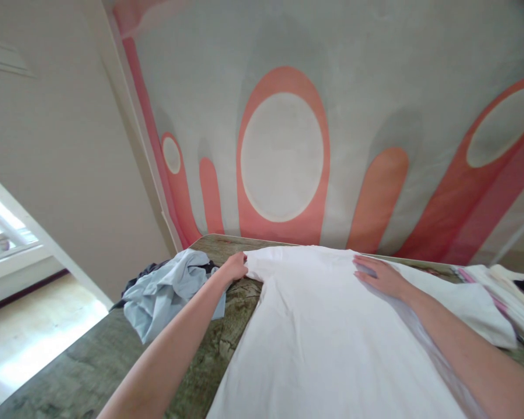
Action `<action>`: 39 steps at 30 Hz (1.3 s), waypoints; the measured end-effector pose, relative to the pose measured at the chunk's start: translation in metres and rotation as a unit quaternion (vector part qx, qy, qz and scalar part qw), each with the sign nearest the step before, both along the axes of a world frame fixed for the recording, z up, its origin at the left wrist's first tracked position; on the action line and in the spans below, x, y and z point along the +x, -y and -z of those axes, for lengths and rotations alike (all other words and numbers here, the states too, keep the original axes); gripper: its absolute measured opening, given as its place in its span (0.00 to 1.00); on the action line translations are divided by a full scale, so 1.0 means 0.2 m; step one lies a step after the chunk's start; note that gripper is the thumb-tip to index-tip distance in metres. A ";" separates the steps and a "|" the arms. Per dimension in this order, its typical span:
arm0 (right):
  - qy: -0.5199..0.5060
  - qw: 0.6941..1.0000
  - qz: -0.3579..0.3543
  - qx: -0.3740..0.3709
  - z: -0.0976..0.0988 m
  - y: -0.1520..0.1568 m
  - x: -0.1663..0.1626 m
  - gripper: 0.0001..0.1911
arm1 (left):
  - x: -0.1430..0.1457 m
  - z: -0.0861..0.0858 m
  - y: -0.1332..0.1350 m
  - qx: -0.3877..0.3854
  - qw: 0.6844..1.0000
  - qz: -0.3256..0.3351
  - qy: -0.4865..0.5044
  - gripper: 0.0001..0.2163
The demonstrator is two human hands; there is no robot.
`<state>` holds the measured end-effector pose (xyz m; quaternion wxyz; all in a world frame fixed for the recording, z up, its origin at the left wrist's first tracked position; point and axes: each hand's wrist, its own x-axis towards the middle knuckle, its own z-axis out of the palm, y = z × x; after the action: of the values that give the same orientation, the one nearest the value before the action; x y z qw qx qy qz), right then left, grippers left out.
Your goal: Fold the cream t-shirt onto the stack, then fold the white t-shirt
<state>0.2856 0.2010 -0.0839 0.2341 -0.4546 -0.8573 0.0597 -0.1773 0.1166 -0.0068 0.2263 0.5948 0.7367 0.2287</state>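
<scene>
A white garment [327, 331] lies spread flat on a mottled green-grey table [87, 372], stretching from the near edge to the far side. My left hand [234, 267] pinches the garment's far left corner, fingers closed on the cloth. My right hand [381, 274] rests flat on the garment's upper right part, fingers stretched out and together, pressing the fabric down.
A crumpled light blue garment [166, 294] with something dark under it lies at the table's far left. A stack of folded pale and pink-edged cloth [506, 297] sits at the right edge. A grey and coral patterned wall hanging [283, 157] stands behind the table. Floor and a window are at the left.
</scene>
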 end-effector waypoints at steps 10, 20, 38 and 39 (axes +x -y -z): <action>0.016 0.984 -0.179 0.012 -0.32 0.39 -0.61 0.20 | -0.04 0.10 0.06 0.060 0.981 -0.024 0.181 0.15; 0.080 0.954 -0.275 -0.092 -0.30 0.87 -1.09 0.35 | -0.08 0.16 0.02 0.121 0.978 -0.023 0.167 0.15; 0.098 0.942 -0.303 -0.110 -0.34 0.89 -1.08 0.34 | -0.10 0.20 -0.01 0.204 0.977 -0.026 -0.058 0.14; 0.098 0.940 -0.308 -0.111 -0.35 0.88 -1.08 0.34 | -0.10 0.19 0.00 0.209 0.976 -0.024 -0.064 0.14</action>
<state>0.0692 0.0257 -0.0141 0.0674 -0.1947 -0.9621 0.1786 -0.1964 0.1171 -0.0446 0.0437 0.6242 0.7001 0.3440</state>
